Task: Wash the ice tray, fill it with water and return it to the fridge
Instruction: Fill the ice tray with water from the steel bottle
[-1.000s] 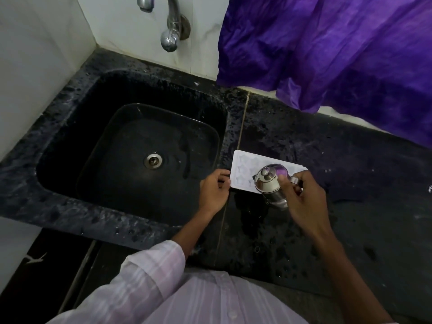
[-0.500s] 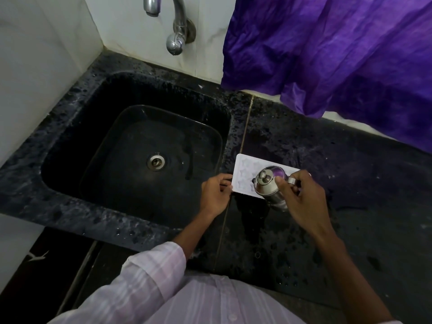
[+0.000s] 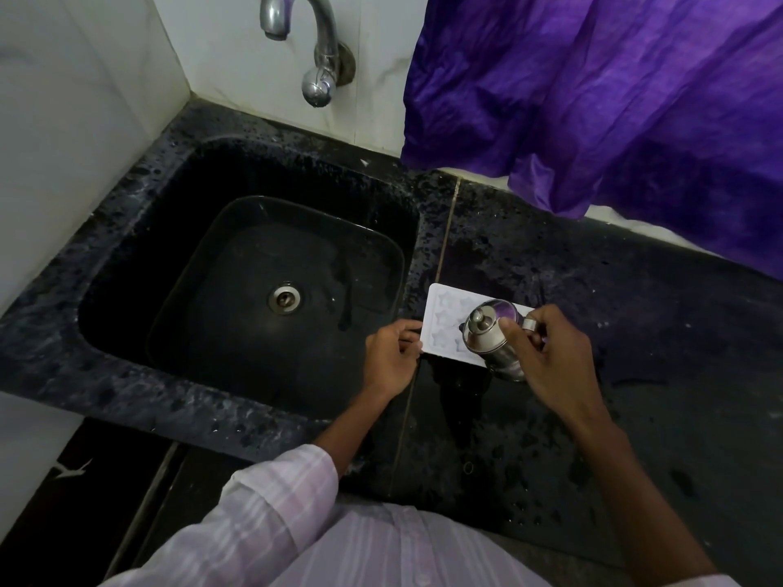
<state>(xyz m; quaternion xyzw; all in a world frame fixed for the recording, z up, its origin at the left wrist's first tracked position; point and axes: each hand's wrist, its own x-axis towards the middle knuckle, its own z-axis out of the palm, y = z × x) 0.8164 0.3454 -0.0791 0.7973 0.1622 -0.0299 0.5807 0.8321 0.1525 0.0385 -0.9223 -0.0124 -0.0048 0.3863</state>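
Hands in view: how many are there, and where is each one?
2. The left hand holds the left edge of the ice tray on the counter. The right hand grips a steel jug over the tray.

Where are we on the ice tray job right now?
Washing seems over: the ice tray lies on the wet counter, out of the sink. Filling looks in hand: left hand steadies its edge, right hand holds a steel jug over it. Fridge return remains.

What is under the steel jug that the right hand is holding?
Under the steel jug lies the white ice tray with star-shaped cells, on the black counter. The jug and right hand cover its right part; any water there cannot be seen.
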